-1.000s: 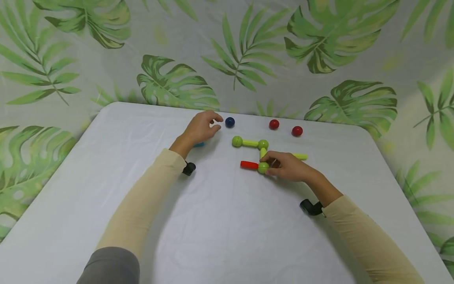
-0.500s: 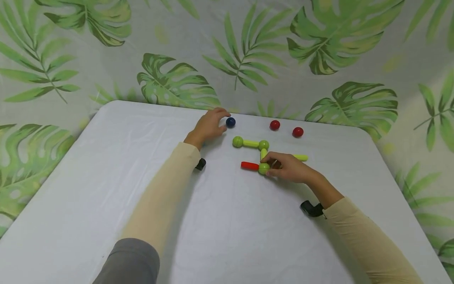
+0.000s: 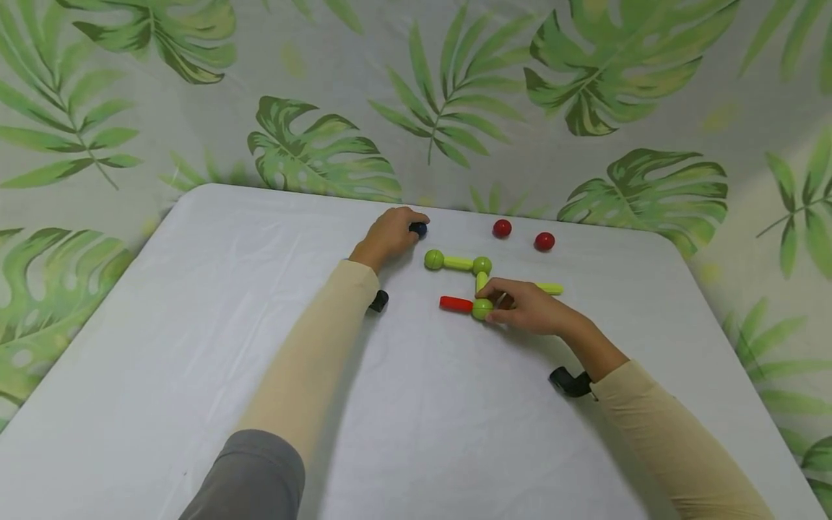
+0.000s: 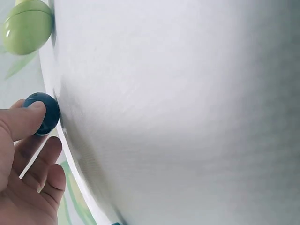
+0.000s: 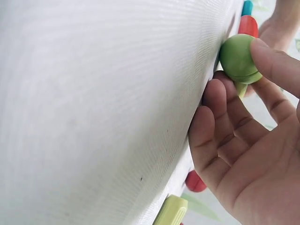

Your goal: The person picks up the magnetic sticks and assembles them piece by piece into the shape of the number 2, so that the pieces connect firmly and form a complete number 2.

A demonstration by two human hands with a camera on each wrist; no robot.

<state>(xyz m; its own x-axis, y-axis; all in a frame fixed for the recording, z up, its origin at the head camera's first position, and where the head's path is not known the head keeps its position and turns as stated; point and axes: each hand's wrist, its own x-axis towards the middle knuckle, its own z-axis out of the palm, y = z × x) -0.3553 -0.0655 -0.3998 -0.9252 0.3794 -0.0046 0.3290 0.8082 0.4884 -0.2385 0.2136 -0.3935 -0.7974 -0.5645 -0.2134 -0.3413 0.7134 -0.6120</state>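
Observation:
At the far edge of the table my left hand (image 3: 388, 235) pinches a dark blue ball (image 4: 50, 115) between thumb and fingers. My right hand (image 3: 533, 309) holds a green ball (image 5: 236, 56) at the near corner of a joined ball-and-stick piece, thumb on one side and fingers on the other. From that ball a red stick (image 3: 456, 304) points left, and a yellow-green stick (image 3: 482, 280) leads back to a second green ball (image 3: 482, 265). Another yellow-green stick (image 3: 458, 263) joins that one to a third green ball (image 3: 434, 259).
Two red balls (image 3: 502, 228) (image 3: 544, 241) lie at the back right of the white table (image 3: 416, 419). A loose yellow-green stick (image 3: 549, 288) shows behind the right hand. A leaf-patterned cloth (image 3: 455, 87) hangs beyond the table's far edge.
My left hand has moved right to the dark blue ball and closed its fingers on it, shifting it slightly. The right hand stays on the green ball.

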